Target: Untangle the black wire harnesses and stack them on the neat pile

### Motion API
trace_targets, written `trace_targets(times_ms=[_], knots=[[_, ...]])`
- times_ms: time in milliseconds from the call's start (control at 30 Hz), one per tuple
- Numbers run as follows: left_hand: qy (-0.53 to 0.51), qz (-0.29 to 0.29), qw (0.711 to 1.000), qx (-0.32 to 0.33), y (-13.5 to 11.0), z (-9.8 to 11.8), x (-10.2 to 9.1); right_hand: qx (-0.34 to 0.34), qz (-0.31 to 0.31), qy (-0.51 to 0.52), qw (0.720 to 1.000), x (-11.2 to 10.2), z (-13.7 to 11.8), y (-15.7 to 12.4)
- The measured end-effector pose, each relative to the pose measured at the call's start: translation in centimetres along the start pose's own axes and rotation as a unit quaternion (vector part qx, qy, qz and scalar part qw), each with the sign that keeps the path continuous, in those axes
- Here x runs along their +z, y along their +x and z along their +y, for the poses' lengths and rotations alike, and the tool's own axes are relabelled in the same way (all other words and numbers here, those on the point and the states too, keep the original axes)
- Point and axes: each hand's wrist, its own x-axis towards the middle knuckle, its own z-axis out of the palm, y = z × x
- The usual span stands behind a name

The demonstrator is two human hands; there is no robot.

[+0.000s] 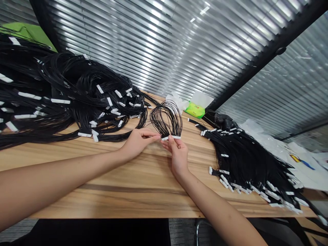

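Observation:
A wire harness (pixel 166 118) of thin black wires is bent into an upright loop over the middle of the table, its two white connectors side by side at the bottom. My right hand (pixel 178 153) is closed on the connector end, thumb on the front of the white connector (pixel 176 137) and fingers behind. From the left, my left hand (pixel 139 141) pinches with thumb and forefinger at the outer end of the other white connector (pixel 164 138). What exactly lies between those fingertips is too small to make out clearly.
A large heap of black harnesses (pixel 97 92) covers the table's left side; another pile (pixel 248 160) lies at the right. Behind stands a green tissue pack (pixel 195 109). A yellow-and-blue tool (pixel 301 161) lies on white sheeting far right. Metallic blinds (pixel 143 44) rise behind the wooden table (pixel 123 191).

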Motion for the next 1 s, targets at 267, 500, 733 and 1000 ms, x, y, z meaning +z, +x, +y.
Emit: trace_targets(times_ms=[267,500,733,1000], knots=[[0.0,0.007,1.0,0.018,-0.1,-0.1,0.1,-0.01,0.001,-0.013,1.0,-0.1,0.3,0.2],[-0.104,-0.072,0.991,-0.034,0.5,-0.9,0.4,0.004,-0.022,-0.005,1.0,-0.2,0.5,0.3],[-0.071,-0.08,0.994,0.001,0.3,-0.4,0.3,0.049,-0.038,0.039,0.997,-0.4,0.7,0.4],[0.008,-0.05,0.998,0.028,0.0,-0.2,0.2,0.053,-0.04,0.063,0.996,-0.3,0.4,0.3]])
